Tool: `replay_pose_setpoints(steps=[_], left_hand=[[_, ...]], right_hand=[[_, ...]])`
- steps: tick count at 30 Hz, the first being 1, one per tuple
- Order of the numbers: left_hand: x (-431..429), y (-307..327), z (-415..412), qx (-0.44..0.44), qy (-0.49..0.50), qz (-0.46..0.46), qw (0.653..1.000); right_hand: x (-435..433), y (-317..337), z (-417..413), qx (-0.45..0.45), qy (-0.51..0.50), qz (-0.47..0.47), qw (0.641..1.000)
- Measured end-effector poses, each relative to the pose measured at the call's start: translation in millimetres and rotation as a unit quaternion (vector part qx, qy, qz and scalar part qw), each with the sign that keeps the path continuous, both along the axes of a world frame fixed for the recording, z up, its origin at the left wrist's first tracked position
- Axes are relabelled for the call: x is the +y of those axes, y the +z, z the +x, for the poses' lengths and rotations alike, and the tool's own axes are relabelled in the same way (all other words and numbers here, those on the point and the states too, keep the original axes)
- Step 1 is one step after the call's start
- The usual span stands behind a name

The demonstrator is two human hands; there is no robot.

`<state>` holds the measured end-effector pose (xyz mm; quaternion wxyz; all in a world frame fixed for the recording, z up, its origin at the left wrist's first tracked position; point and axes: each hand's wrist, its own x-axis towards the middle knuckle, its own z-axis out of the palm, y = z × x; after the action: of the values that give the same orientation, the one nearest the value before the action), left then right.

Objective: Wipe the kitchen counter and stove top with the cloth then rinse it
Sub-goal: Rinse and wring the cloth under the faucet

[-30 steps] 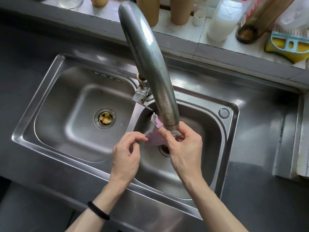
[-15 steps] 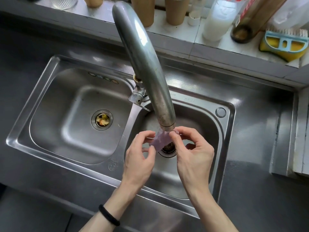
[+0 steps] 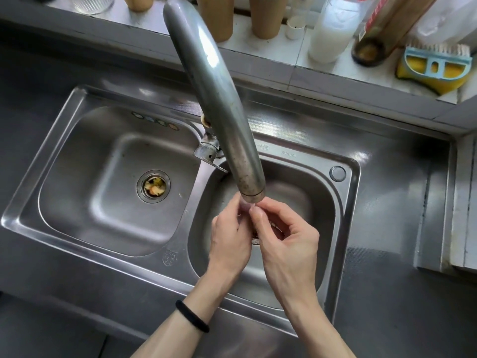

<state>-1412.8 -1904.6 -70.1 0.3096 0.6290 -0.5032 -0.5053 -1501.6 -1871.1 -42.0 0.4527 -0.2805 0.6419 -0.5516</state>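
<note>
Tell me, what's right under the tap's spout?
Both hands, left hand and right hand, pinch a pale purple cloth below the spout. They cover most of the cloth and the right basin's drain.

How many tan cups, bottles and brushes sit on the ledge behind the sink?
Tan cups: 3
Bottles: 2
Brush: 1
Total: 6
</note>
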Motion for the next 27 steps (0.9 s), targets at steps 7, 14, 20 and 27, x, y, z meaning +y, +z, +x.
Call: replay_pose_setpoints(steps=[7,14,20,27], left_hand=[[-4,-7,8,0.099,0.083,0.042,0.991],[0,-9,17,0.248,0.211,0.155,0.933],[-2,-1,26,0.342,0.234,0.21,0.885],[-2,-6,26,0.341,0.255,0.181,0.886]], right_hand=[[8,-42,-30,-0.099,-0.117,0.228,0.962],[-11,-93,-29,-0.193,-0.039,0.355,0.914],[-28,-115,-27,-0.315,-0.009,0.351,0.882],[-36,-108,-22,-0.44,0.012,0.308,0.843]])
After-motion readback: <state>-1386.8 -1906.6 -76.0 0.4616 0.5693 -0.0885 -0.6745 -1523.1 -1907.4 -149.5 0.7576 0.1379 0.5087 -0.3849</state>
